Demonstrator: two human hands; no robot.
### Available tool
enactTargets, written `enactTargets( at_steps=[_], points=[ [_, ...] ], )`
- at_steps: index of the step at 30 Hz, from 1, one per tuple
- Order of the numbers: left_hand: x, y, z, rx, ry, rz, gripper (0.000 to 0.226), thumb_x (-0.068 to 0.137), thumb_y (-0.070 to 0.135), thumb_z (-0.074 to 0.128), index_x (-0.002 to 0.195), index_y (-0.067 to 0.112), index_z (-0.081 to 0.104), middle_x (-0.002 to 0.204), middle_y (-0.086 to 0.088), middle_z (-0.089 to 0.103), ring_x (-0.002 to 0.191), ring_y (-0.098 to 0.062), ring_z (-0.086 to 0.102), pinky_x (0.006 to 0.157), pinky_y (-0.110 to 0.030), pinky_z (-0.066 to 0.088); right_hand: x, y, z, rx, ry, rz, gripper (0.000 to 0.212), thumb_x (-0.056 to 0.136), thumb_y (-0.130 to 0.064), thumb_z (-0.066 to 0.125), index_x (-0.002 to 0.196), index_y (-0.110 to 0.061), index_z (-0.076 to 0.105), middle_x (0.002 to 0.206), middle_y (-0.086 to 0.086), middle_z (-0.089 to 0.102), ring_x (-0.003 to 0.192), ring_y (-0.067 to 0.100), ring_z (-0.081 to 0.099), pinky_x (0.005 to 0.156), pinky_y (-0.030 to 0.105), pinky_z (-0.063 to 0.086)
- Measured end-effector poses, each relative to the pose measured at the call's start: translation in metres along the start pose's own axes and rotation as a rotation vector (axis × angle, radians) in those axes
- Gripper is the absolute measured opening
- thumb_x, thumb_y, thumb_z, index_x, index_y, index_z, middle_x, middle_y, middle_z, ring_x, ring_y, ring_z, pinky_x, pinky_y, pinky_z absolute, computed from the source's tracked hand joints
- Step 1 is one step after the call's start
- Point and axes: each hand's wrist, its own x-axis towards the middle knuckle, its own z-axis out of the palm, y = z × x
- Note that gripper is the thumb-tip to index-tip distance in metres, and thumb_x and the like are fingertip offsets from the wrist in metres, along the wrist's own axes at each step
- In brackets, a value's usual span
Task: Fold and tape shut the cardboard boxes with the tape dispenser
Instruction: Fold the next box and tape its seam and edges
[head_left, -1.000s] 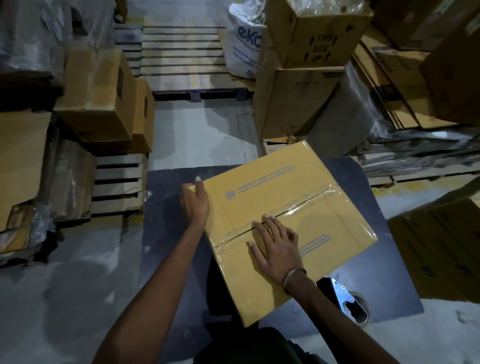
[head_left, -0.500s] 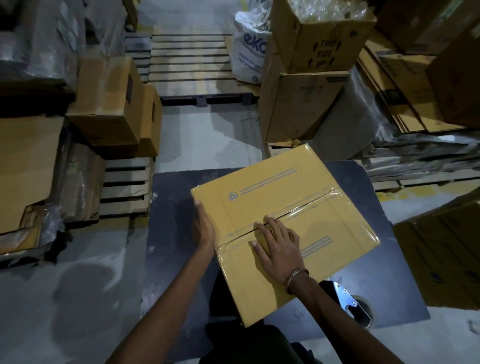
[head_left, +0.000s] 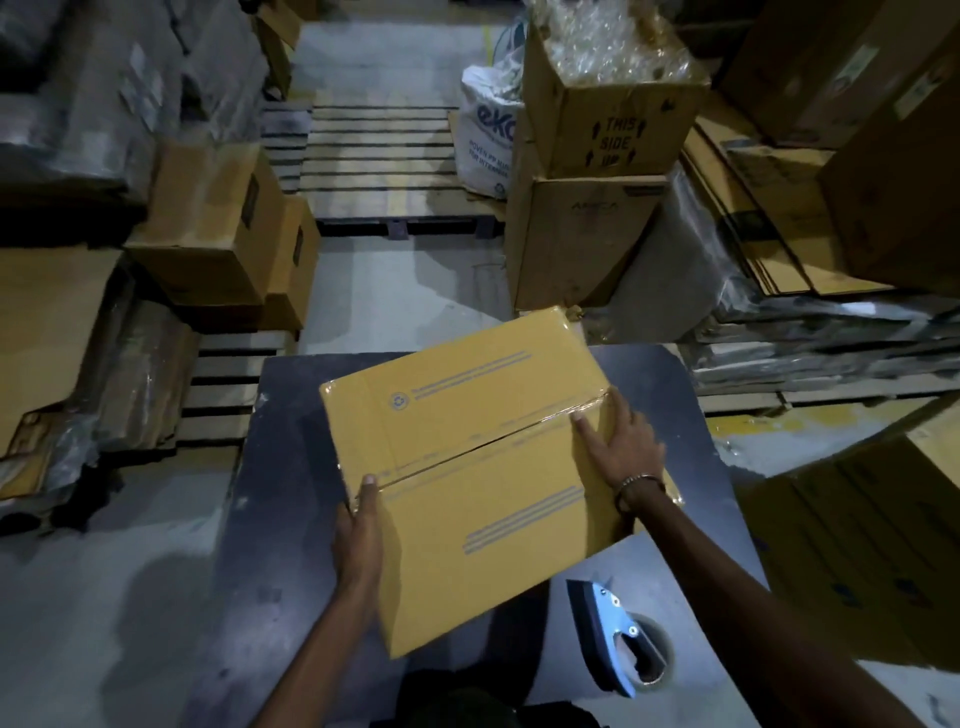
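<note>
Hands grip a taped yellow box (head_left: 467, 467) on the dark table (head_left: 270, 467): left hand (head_left: 358, 540) clasps its near-left edge, right hand (head_left: 621, 441) its right side. Tape dispenser (head_left: 615, 634) lies near the box, untouched.

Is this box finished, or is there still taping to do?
The yellow box looks closed: its flaps are folded flat and clear tape runs along the centre seam. The tape dispenser lies set down on the dark table. Right now the left hand and right hand hold the box by opposite sides, perhaps to move it. Whether its underside is taped can't be seen. Flattened cartons nearby may still be waiting.
</note>
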Motion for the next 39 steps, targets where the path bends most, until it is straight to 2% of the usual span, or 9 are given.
enactTargets(
  at_steps=[3, 6, 8, 10, 14, 18, 26, 33, 39],
  points=[
    [-0.006, 0.003, 0.009, 0.017, 0.069, 0.011, 0.093, 0.077, 0.091, 0.06, 0.139, 0.023, 0.06, 0.138, -0.009, 0.065, 0.124, -0.036, 0.061, 0.111, -0.053, 0.047, 0.004, 0.007, -0.01, 0.052, -0.041, -0.044, 0.089, 0.091, -0.081, 0.044, 0.162, -0.033, 0.02, 0.145, 0.015, 0.05, 0.135, 0.038, 0.047, 0.107, 0.056, 0.037],
    [-0.005, 0.0, 0.011, 0.046, 0.01, 0.061, 0.092, 0.067, 0.093, 0.068, 0.125, 0.022, 0.07, 0.118, -0.003, 0.076, 0.11, -0.033, 0.071, 0.103, -0.056, 0.054, 0.016, 0.016, -0.018, 0.158, -0.14, -0.063, 0.098, 0.085, -0.083, 0.053, 0.161, -0.031, 0.02, 0.149, 0.013, 0.049, 0.136, 0.038, 0.048, 0.11, 0.056, 0.039],
    [-0.004, -0.002, 0.012, 0.049, -0.035, 0.063, 0.091, 0.063, 0.095, 0.07, 0.122, 0.025, 0.07, 0.112, -0.004, 0.078, 0.104, -0.033, 0.074, 0.097, -0.059, 0.057, 0.027, 0.025, -0.028, 0.274, -0.203, -0.048, 0.106, 0.072, -0.085, 0.06, 0.157, -0.03, 0.027, 0.154, 0.008, 0.047, 0.139, 0.037, 0.047, 0.11, 0.06, 0.041],
    [-0.003, -0.002, 0.017, 0.042, -0.056, 0.093, 0.089, 0.064, 0.094, 0.072, 0.123, 0.028, 0.07, 0.113, -0.004, 0.078, 0.105, -0.033, 0.074, 0.096, -0.06, 0.057, 0.034, 0.038, -0.041, 0.375, -0.213, -0.056, 0.098, 0.068, -0.08, 0.067, 0.149, -0.032, 0.038, 0.15, 0.004, 0.052, 0.136, 0.035, 0.05, 0.107, 0.059, 0.045],
    [-0.027, 0.033, 0.055, 0.062, -0.094, 0.168, 0.082, 0.065, 0.088, 0.077, 0.125, 0.034, 0.07, 0.111, 0.002, 0.079, 0.103, -0.029, 0.075, 0.093, -0.058, 0.059, 0.038, 0.063, -0.079, 0.427, -0.084, -0.033, 0.075, 0.082, -0.061, 0.075, 0.145, -0.035, 0.045, 0.145, 0.002, 0.057, 0.132, 0.035, 0.054, 0.104, 0.056, 0.047],
    [-0.045, 0.075, 0.111, 0.069, -0.203, 0.24, 0.082, 0.055, 0.079, 0.088, 0.121, 0.032, 0.073, 0.11, 0.003, 0.079, 0.098, -0.028, 0.076, 0.09, -0.056, 0.061, 0.035, 0.104, -0.115, 0.534, 0.078, 0.089, 0.08, 0.081, -0.053, 0.079, 0.149, -0.031, 0.043, 0.146, 0.005, 0.057, 0.132, 0.034, 0.055, 0.103, 0.049, 0.049],
    [-0.111, 0.114, 0.257, 0.187, -0.614, 0.382, 0.069, 0.065, 0.07, 0.089, 0.121, 0.031, 0.074, 0.109, 0.002, 0.08, 0.098, -0.03, 0.076, 0.088, -0.056, 0.062, -0.018, 0.233, -0.185, 0.554, 0.345, 0.446, 0.093, 0.076, -0.071, 0.07, 0.153, -0.035, 0.034, 0.149, 0.006, 0.054, 0.136, 0.034, 0.051, 0.109, 0.058, 0.04],
    [-0.21, 0.111, 0.39, 0.337, -0.896, 0.372, 0.053, 0.076, 0.058, 0.087, 0.119, 0.032, 0.072, 0.107, 0.0, 0.08, 0.1, -0.029, 0.076, 0.092, -0.055, 0.06, -0.069, 0.348, -0.251, 0.551, 0.581, 0.711, 0.08, 0.079, -0.063, 0.072, 0.144, -0.027, 0.041, 0.137, 0.012, 0.06, 0.128, 0.039, 0.053, 0.107, 0.059, 0.031],
    [-0.302, 0.117, 0.522, 0.43, -1.045, 0.451, 0.052, 0.077, 0.054, 0.088, 0.12, 0.027, 0.075, 0.108, 0.001, 0.081, 0.101, -0.024, 0.077, 0.091, -0.047, 0.06, -0.065, 0.458, -0.336, 0.495, 0.783, 0.806, 0.072, 0.08, -0.065, 0.07, 0.136, -0.025, 0.05, 0.126, 0.013, 0.065, 0.12, 0.04, 0.058, 0.104, 0.056, 0.041]
  ],
)
